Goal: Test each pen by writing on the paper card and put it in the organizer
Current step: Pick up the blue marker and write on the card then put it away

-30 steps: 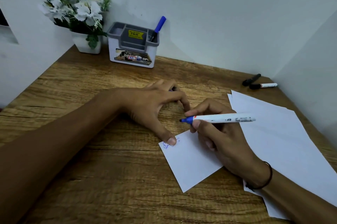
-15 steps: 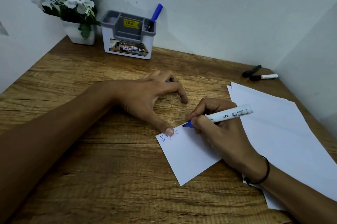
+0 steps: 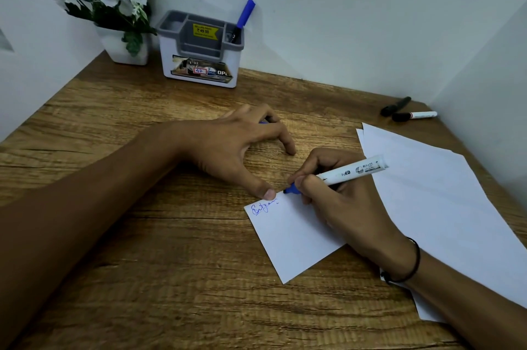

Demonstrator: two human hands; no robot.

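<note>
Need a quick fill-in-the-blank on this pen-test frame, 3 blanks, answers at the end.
1. The right hand holds a white marker whose tip is ____ in colour.
2. The left hand presses its ____ on the paper card.
3. The organizer already holds ____ pen, the capped blue pen.

Answers: blue; thumb; one
</note>
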